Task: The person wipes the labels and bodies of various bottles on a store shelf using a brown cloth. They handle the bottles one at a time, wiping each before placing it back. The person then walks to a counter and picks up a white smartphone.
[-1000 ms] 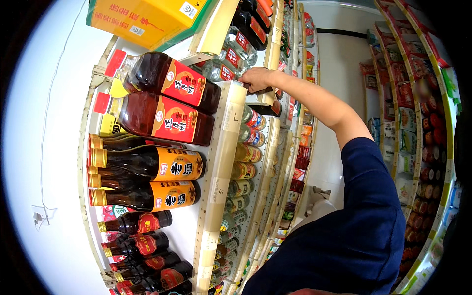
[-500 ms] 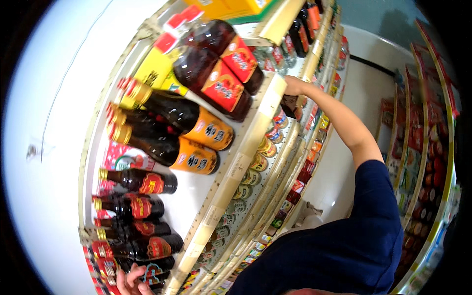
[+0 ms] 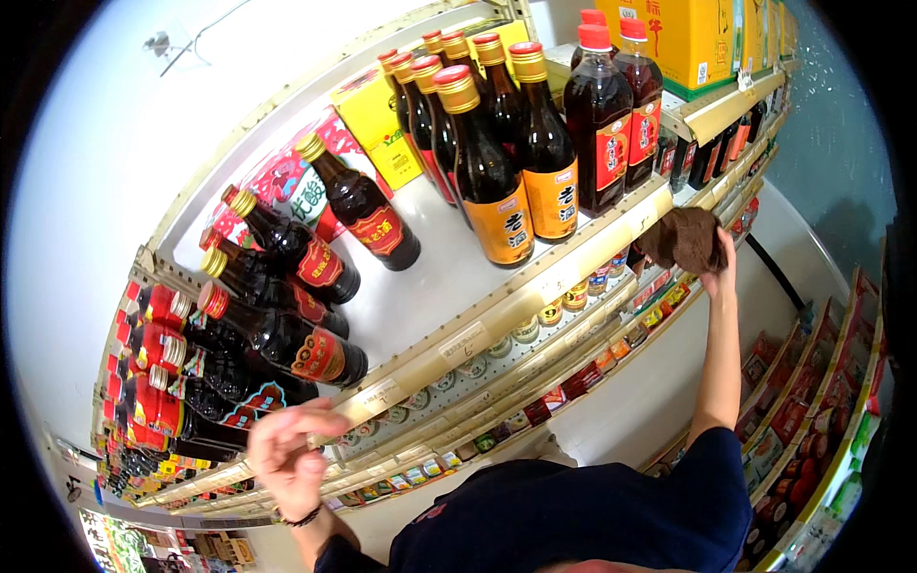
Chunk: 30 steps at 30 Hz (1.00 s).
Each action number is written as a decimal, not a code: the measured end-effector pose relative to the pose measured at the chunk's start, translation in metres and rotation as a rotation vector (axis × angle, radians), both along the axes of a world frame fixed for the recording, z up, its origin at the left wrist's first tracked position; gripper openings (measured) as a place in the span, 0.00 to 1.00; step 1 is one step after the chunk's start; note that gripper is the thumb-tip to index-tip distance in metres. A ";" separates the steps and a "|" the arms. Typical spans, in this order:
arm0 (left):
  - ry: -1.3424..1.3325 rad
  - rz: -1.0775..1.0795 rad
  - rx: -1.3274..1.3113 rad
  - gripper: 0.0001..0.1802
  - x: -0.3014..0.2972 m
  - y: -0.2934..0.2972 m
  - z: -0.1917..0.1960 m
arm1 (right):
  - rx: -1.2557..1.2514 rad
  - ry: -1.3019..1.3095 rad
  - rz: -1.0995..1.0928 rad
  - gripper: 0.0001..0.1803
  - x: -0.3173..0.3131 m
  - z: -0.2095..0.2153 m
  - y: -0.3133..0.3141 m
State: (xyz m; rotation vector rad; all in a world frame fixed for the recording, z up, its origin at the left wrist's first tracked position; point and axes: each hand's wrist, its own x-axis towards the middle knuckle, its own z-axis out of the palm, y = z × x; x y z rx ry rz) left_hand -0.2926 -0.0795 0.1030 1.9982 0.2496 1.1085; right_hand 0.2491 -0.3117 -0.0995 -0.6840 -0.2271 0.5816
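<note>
Brown cloth (image 3: 686, 239) at end of shelf (image 3: 430, 244)

Right hand (image 3: 720, 269) grips cloth beside front edge (image 3: 516, 310); contact unclear. Left hand (image 3: 294, 449) loosely open, empty, near dark bottles (image 3: 304, 334). Cloth work seems under way; done and remaining indistinguishable.

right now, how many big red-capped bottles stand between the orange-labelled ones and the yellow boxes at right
3: left front bottle, right front bottle beside it, and a third bottle behind the left one, mostly covered. More may be hidden.
</note>
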 end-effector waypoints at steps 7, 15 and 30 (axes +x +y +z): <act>0.316 -0.461 -0.307 0.19 0.041 -0.014 -0.052 | -0.328 -0.037 0.086 0.25 -0.088 -0.037 -0.021; 0.471 -0.720 -0.480 0.27 0.084 -0.017 -0.135 | -0.252 -0.328 0.285 0.29 -0.186 0.025 -0.006; 0.163 -0.582 -0.219 0.14 0.079 -0.029 -0.109 | -0.121 -0.664 0.717 0.17 -0.293 0.080 0.035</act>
